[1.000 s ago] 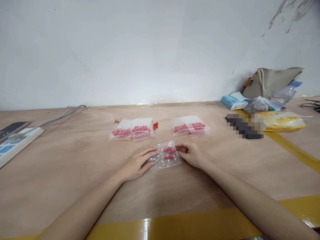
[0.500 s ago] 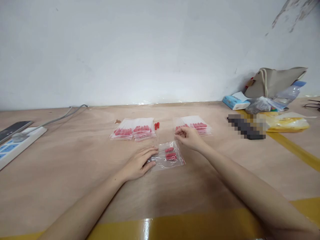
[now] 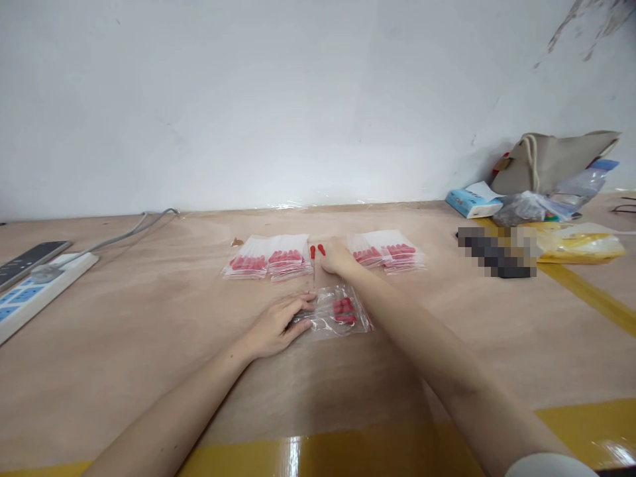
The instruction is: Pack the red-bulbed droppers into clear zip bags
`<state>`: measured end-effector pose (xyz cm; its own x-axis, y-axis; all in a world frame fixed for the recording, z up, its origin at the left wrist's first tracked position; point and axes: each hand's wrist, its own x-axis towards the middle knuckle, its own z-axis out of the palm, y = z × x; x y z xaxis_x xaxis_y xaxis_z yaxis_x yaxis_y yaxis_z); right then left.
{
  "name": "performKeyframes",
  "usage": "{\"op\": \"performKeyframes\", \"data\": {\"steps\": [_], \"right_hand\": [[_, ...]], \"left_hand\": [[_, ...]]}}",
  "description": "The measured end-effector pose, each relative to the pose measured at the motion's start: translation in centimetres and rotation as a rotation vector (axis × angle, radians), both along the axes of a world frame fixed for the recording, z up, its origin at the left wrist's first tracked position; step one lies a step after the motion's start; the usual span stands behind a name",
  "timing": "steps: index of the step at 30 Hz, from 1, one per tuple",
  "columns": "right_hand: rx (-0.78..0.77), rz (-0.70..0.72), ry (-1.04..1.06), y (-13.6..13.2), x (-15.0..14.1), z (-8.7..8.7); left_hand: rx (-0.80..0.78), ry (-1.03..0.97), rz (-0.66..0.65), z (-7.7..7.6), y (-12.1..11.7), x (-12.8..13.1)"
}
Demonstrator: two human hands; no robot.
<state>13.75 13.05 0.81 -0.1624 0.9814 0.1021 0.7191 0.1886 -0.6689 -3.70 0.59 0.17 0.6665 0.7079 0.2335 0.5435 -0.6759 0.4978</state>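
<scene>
My left hand (image 3: 279, 326) lies on the left end of a clear zip bag (image 3: 325, 324), its fingers stretched and thumb apart. Several red rubber bulbs (image 3: 344, 306) show inside the bag. Beyond it, my right hand (image 3: 336, 257) has its fingers closed at a tilted red-bulb dropper (image 3: 320, 250); the fingertips are partly hidden. A second red-bulb dropper (image 3: 313, 252) with a thin clear stem lies just left of it. Packed bags of red-bulb droppers form left stacks (image 3: 287, 257) and right stacks (image 3: 397, 252) on either side.
A power strip (image 3: 50, 291) with a grey cable and a dark phone-like device (image 3: 32, 265) lie at left. At right are a blue tissue pack (image 3: 472, 202), a beige bag (image 3: 561, 159), a yellow package (image 3: 576, 245) and a pixelated dark object (image 3: 497, 255).
My right hand has moved left from the right stacks to the loose droppers, and one dropper now tilts away from the other. The bulbs in the bag have shifted slightly. My left hand stays put.
</scene>
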Motion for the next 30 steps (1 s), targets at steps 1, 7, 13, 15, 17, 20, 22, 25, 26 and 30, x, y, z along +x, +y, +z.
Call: {"op": "performKeyframes", "data": {"steps": [1,7,13,15,17,20,22,25,26,30], "right_hand": [[-0.008,0.000,-0.011,-0.1,0.4,0.4],[0.057,0.043,0.096,-3.1,6.4,2.6],[0.042,-0.025,0.785,-8.6,11.0,0.4],[0.083,-0.089,0.897,-9.5,10.9,-0.7],[0.115,-0.123,0.925,-9.7,10.6,-1.6],[0.140,-0.151,0.916,-9.4,10.4,-2.3],[0.156,-0.179,0.929,-9.1,10.4,-2.4],[0.149,-0.213,0.986,-9.1,10.5,-2.3],[0.126,-0.217,1.016,-9.2,10.5,-2.2],[-0.085,-0.215,1.187,-10.0,9.6,-2.1]], "left_hand": [[0.004,0.001,-0.006,0.0,0.0,0.0],[0.035,0.074,-0.021,-0.1,0.1,0.0],[0.043,0.095,0.003,-0.2,0.0,0.1],[0.044,0.098,0.006,-0.2,0.0,0.1],[0.050,0.100,0.003,-0.1,0.0,0.1],[0.050,0.107,0.004,-0.1,0.0,0.0],[0.045,0.110,0.003,-0.1,0.0,0.0],[0.041,0.111,0.001,-0.2,0.0,-0.1],[0.042,0.110,0.000,-0.2,0.0,-0.1],[0.046,0.113,-0.005,0.0,-0.1,0.0]]}}
